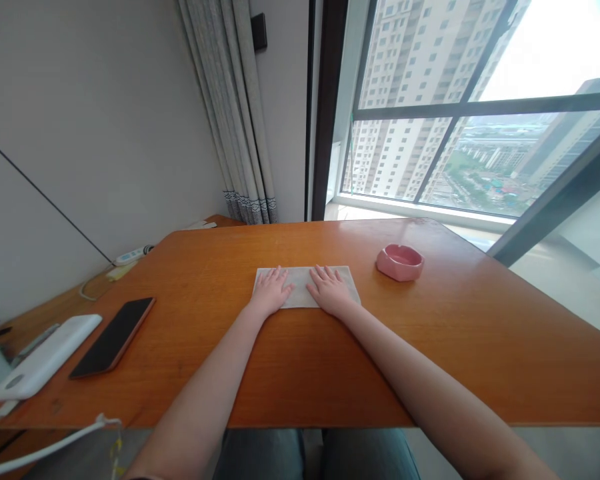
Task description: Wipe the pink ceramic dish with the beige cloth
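Observation:
A pale, flat rectangular cloth or paper sheet (300,293) lies on the wooden table. My left hand (270,292) rests palm down on its left end, fingers spread. On the right end, my right hand (331,291) lies flat in the same way, its fingers apart. Between the two hands the middle of the sheet shows. Neither hand grips anything. Whether the sheet is one layer or folded I cannot tell.
A pink ashtray (401,262) stands on the wooden table (325,373), right of my hands. To the left lie a dark phone (114,337) and a white power bank (47,357) with a cable. A power strip (133,255) sits by the wall.

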A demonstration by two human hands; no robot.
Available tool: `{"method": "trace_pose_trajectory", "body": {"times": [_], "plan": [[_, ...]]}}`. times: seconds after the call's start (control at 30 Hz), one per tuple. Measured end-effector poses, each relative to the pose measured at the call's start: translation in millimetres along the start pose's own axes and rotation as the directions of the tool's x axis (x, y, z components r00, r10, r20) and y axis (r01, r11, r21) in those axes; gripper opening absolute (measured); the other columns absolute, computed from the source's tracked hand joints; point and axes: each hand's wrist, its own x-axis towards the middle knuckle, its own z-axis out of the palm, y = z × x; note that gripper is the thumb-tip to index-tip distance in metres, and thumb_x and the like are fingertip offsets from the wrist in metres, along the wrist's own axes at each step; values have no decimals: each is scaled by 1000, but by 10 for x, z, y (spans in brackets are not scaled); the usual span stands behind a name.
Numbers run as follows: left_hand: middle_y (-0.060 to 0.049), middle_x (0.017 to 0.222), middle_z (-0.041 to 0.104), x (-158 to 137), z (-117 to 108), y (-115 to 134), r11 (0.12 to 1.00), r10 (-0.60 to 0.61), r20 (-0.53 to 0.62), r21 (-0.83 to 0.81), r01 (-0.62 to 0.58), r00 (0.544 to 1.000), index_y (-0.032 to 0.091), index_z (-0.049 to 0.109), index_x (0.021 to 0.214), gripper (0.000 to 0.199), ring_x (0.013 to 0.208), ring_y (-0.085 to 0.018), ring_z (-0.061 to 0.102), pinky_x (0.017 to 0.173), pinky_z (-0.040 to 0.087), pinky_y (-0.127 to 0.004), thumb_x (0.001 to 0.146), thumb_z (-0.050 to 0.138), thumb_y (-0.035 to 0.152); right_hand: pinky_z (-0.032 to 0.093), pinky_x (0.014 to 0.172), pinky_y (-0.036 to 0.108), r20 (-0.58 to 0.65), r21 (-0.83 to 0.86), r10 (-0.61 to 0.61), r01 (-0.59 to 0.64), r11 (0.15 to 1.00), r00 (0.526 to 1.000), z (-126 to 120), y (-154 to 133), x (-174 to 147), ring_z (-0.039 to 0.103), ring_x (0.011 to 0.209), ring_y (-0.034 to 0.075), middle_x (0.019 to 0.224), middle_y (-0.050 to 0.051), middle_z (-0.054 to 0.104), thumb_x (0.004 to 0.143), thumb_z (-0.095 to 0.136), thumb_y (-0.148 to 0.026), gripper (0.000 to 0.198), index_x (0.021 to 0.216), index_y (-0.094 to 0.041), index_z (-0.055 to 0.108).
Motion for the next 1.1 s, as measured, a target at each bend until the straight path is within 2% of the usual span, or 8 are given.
{"method": "trace_pose_trajectory", "body": {"times": [0.13,0.3,0.4,0.5,0.73,0.93,1.03,1.1], "plan": [[-13,150,33,-59,-107,-154,978,-197,-80,60,202,977,18,40,138,52,139,-28,29,111,23,-50,93,25,38,9,113,54,-16,-19,240,-240,971,971,1,108,-15,13,142,31,155,8,21,92,23,-54,67,147,-14,26],[-21,112,63,-140,-323,-261,897,-434,-80,58,439,897,11,58,109,48,106,-35,59,86,45,-45,84,41,49,9,112,56,-32,-22,311,-311,950,950,-7,126,-27,12,142,32,155,9,20,92,22,-55,69,147,-14,25],[-20,112,64,-122,-316,-195,918,-397,10,4,397,918,13,59,104,44,106,-35,59,84,45,-43,80,45,48,9,112,56,-46,-16,309,-310,951,950,-10,114,-27,13,142,34,155,11,21,92,23,-54,68,146,-12,26],[-17,115,63,-88,-290,-187,934,-354,-30,-59,352,935,15,55,107,32,107,-30,59,84,46,-38,81,45,32,13,112,55,-69,30,262,-260,965,963,-49,123,-47,16,141,33,154,12,23,93,26,-49,63,145,-12,30],[-16,102,65,-153,-481,-459,880,-465,-254,-238,411,848,13,37,130,51,97,-29,63,80,48,-37,81,46,20,12,111,59,-79,62,63,-58,996,995,-127,79,-156,36,131,29,142,11,44,91,37,-29,38,122,-19,56],[-10,125,57,-221,-381,104,914,-165,-589,-393,-101,791,21,23,142,58,116,-20,54,101,41,-36,87,41,24,21,109,52,-107,119,8,4,993,994,-88,-26,-154,41,127,28,136,12,47,90,43,-40,39,120,-21,58],[-9,134,53,-206,-216,371,922,188,-417,-236,-305,889,21,29,143,64,127,-22,45,112,27,-42,82,49,26,25,108,47,-146,191,-28,56,980,989,-79,2,-114,47,121,24,130,8,53,90,42,-34,33,114,-23,61],[-10,142,45,-191,-138,415,926,321,-247,-122,-358,914,20,35,141,67,135,-26,36,116,14,-48,78,55,28,31,105,39,-181,244,0,45,969,983,-75,69,-73,51,116,20,125,6,57,88,38,-22,34,111,-23,63]]}}
